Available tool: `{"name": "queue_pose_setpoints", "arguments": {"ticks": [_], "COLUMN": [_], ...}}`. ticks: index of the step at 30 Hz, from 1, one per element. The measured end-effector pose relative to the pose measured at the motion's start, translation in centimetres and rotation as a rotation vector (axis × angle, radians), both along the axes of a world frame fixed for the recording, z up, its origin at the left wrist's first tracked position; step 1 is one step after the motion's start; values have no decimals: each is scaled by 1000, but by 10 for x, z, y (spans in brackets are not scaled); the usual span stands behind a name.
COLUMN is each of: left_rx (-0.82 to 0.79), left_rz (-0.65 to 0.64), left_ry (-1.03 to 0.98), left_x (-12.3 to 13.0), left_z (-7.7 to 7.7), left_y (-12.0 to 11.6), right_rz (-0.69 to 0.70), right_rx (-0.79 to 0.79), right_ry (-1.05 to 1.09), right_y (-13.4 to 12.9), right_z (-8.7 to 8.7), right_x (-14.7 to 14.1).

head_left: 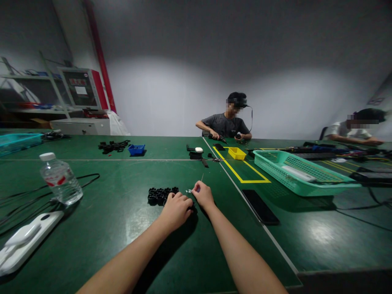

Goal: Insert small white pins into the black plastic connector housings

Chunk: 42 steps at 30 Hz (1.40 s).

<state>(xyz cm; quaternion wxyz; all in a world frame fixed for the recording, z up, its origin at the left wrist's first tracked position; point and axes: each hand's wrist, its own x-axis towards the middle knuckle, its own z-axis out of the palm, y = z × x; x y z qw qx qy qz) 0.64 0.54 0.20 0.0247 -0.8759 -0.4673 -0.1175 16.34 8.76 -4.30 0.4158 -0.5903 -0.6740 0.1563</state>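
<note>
Several black plastic parts (157,196) stand close together in a block on the green table. At the right end of that block, my left hand (177,210) is curled over a black part, which it mostly hides. Close beside it, my right hand (203,196) is closed in a pinch around a slim tool with a thin shaft (202,177) that points up and away; its exact kind is unclear. Just left of the right fingertips lie small white pieces (188,191). Whether the fingertips touch them is too small to tell.
A water bottle (60,179) and a white power strip (30,241) with cables stand left. Ahead are a blue bin (136,150), black parts (113,146) and a yellow bin (237,153). Rightward lie a black phone (260,207) and a green basket (306,185). Two people sit across.
</note>
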Motion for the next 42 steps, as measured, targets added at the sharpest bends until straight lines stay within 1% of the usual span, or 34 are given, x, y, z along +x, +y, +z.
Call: {"name": "queue_pose_setpoints", "arguments": {"ticks": [4, 10, 16, 22, 28, 32, 36, 39, 42], "left_rx": [16, 48, 81, 143, 162, 172, 165, 170, 180], "left_rz": [-1, -25, -13, 43, 108, 110, 90, 57, 1], "left_ry": [-10, -27, -92, -146, -190, -224, -262, -302, -348], "left_x": [0, 0, -1, -10, -20, -21, -22, -23, -23], "left_z": [1, -1, -4, 1, 3, 2, 1, 0, -2], "left_y": [-1, 0, 0, 3, 10, 13, 17, 20, 24], "right_rz": [10, 6, 19, 51, 30, 35, 88, 169, 292], "right_rx": [8, -7, 10, -15, -30, -28, -60, -103, -179], "right_ry": [71, 56, 58, 133, 198, 304, 500, 655, 739], "right_y": [2, 1, 0, -2, -4, -7, -10, -13, -20], "right_z": [-3, -3, -2, -4, -3, -2, 2, 9, 18], "right_x": [2, 1, 3, 4, 6, 7, 4, 0, -4]}}
